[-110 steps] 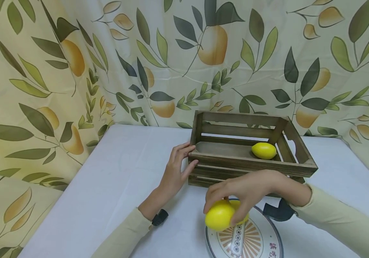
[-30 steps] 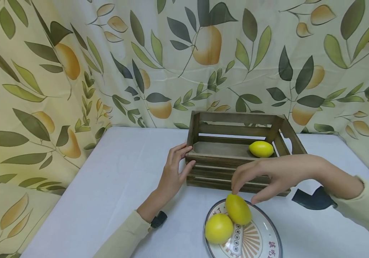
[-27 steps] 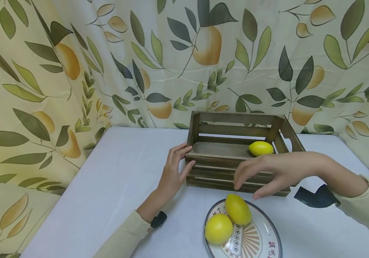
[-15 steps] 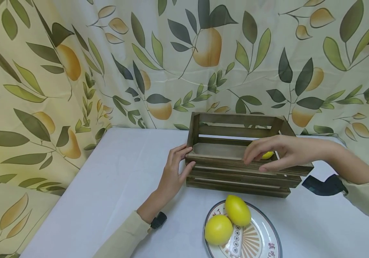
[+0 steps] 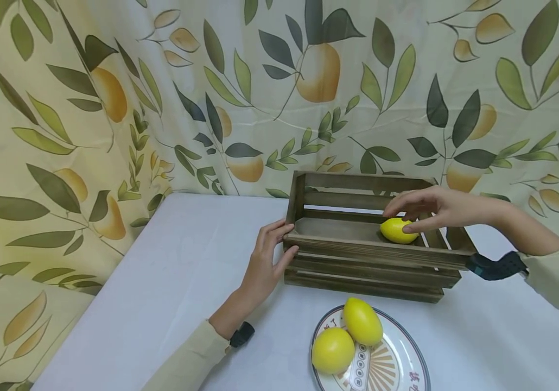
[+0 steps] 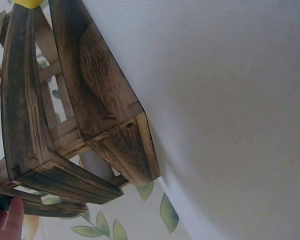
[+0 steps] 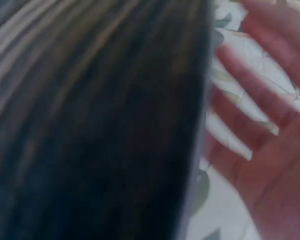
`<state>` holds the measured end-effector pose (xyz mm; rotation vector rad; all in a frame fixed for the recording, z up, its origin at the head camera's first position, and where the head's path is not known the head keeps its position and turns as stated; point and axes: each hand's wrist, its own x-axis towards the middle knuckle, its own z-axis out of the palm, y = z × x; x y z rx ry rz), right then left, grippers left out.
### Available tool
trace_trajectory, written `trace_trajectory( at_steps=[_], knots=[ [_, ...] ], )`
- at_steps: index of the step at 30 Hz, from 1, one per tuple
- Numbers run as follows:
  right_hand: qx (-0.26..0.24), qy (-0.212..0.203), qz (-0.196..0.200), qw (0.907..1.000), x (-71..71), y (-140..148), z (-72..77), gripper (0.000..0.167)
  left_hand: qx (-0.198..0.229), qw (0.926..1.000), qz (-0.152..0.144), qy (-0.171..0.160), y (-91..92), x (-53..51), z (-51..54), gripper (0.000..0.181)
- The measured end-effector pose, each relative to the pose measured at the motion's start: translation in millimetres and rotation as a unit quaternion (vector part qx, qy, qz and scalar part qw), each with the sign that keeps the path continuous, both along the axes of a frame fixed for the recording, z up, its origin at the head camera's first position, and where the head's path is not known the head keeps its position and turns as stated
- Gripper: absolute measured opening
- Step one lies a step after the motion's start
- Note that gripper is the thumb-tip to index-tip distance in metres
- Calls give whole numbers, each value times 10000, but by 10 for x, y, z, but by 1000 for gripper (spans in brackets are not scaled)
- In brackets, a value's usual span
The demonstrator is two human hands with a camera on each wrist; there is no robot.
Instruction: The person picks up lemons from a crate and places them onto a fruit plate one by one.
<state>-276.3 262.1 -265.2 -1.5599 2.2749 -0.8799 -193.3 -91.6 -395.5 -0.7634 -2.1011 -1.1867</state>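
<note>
My left hand (image 5: 261,263) grips the left front corner of the brown wooden crate (image 5: 357,247), fingers at the rim and thumb against the front. A fingertip on a slat shows in the left wrist view. Over the crate's right end is my right hand (image 5: 448,207), fingers spread above a yellow lemon (image 5: 394,231) lying inside. Its thumb overlaps that lemon; whether it touches is unclear. In the right wrist view, the fingers (image 7: 260,105) stand apart beside a blurred dark slat. Two more lemons, an upper one (image 5: 362,320) and a lower one (image 5: 333,350), lie on a patterned plate (image 5: 413,353).
A white cloth covers the table (image 5: 186,260). Behind it hangs a curtain (image 5: 279,108) printed with leaves and fruit. The plate stands in front of the crate, near the bottom of the head view. The crate's slatted sides rise around the lemon inside.
My right hand has let go of a lemon on the plate, lifted, and moved up and away over the crate to the lemon inside. My left hand has stayed at the crate corner.
</note>
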Motion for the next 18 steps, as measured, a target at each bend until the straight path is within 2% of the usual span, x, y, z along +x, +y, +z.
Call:
trace_trajectory(
  at_steps=[4,9,13,18],
  knots=[
    [170,-214,-156,9995,-68,84,-49,45,-21,10000,-15,-37,3,-5,-17,44],
    [325,-421,30,9986,-118,124,-77,46,-16,10000,-6,-77,2,-20,-26,44],
    [371,-572,212,9975,-127,112,-45,44,44,9999,-78,-126,2,-34,-13,44],
    [383,-765,257,9960,-135,127,35,43,65,9997,-117,-214,-14,-14,-8,44]
  ],
)
